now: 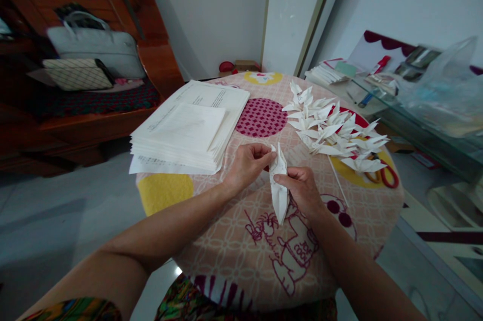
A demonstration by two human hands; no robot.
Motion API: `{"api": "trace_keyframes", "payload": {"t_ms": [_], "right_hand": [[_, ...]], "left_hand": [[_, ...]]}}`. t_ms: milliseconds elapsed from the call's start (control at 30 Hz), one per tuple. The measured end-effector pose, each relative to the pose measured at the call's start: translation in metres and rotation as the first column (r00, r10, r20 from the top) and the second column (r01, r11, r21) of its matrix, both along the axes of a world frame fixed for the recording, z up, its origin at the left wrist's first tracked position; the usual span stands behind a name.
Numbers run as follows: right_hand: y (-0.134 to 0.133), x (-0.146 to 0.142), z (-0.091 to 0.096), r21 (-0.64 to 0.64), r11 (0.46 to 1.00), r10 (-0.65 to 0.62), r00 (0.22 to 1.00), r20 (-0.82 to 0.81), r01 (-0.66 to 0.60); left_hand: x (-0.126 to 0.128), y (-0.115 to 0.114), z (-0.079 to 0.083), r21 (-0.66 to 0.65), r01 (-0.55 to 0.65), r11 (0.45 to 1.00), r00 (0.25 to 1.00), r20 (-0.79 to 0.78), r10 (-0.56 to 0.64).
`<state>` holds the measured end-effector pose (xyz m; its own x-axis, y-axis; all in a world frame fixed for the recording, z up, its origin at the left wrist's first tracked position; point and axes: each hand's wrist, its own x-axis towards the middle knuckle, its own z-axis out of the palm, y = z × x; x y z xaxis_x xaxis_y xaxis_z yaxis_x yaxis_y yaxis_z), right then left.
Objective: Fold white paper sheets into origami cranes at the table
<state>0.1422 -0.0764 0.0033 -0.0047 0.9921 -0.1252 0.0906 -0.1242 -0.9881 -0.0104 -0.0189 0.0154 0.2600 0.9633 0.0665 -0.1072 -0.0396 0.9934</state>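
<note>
A partly folded paper crane, white with print on it, is held upright just above the tablecloth. My left hand pinches a thin point at its upper left. On its right side my right hand grips the body, with the thumb across the front. Folded paper cranes lie heaped at the right of the table. To the left sits a thick stack of printed sheets, with smaller paper squares on top.
Red-handled scissors lie by the cranes, near a thin white stick. The round table's patterned cloth is beneath everything. A glass-topped stand with a plastic bag is at right; a wooden bench with bags is at left.
</note>
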Motion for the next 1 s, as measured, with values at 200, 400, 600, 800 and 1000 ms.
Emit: {"api": "trace_keyframes", "payload": {"t_ms": [200, 400, 600, 800, 1000], "right_hand": [[0.000, -0.001, 0.000, -0.022, 0.999, -0.035, 0.998, -0.053, 0.034], [0.001, 0.003, -0.002, -0.142, 0.988, 0.020, 0.952, -0.304, -0.066], [0.005, 0.001, -0.002, -0.169, 0.986, -0.054, 0.928, -0.368, -0.010], [0.009, 0.001, -0.007, -0.111, 0.982, -0.180, 0.931, -0.317, 0.152], [0.010, 0.001, -0.010, -0.144, 0.982, -0.163, 0.943, -0.290, 0.125]], "left_hand": [[-0.001, 0.002, 0.001, -0.041, 0.029, 0.999, 0.998, 0.061, -0.026], [-0.004, 0.009, 0.001, -0.115, 0.065, 0.991, 0.983, 0.177, -0.044], [-0.006, 0.013, -0.001, -0.250, 0.176, 0.952, 0.979, 0.142, -0.143], [-0.003, 0.008, -0.004, -0.369, 0.341, 0.865, 0.928, -0.016, -0.372], [0.000, 0.005, -0.008, -0.296, 0.322, 0.899, 0.943, 0.013, -0.334]]}}
